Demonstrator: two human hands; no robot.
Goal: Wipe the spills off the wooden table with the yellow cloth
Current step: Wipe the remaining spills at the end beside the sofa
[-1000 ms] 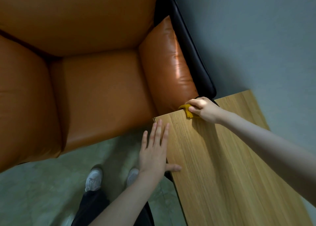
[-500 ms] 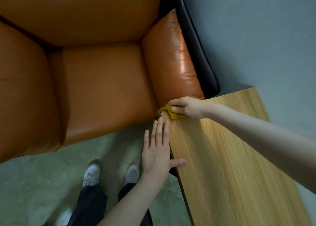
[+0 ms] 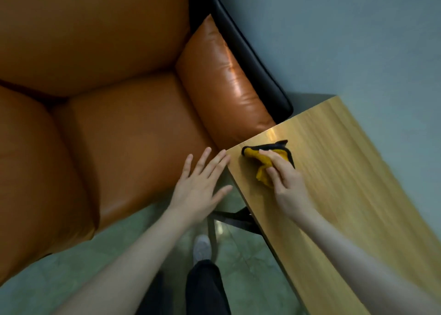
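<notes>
Closest to me, below my arms, are my dark trouser legs and one pale shoe (image 3: 201, 246) on the greenish floor (image 3: 71, 274). My left hand (image 3: 200, 183) floats flat just off the near corner of the table (image 3: 346, 207), fingers spread wide and holding nothing; its fingertips look almost against the table edge, though I cannot tell if they touch. My right hand (image 3: 285, 178) is on the tabletop near that same corner, thumb and fingers curled over the bunched yellow cloth (image 3: 263, 163), pressing it down onto the wood. The cloth has a dark trim and lies crumpled, partly under my fingers. I cannot make out any spill on the wood; a bright glare sits just beyond the cloth.

To wipe well here, I judge I should flatten the cloth under my palm so more of it meets the surface, then draw it in long overlapping strokes along the grain, away from the edge, so nothing gets pushed off onto the orange sofa (image 3: 119, 123) that stands against the table's far side. Beyond it is a blue-grey wall (image 3: 346, 40).
</notes>
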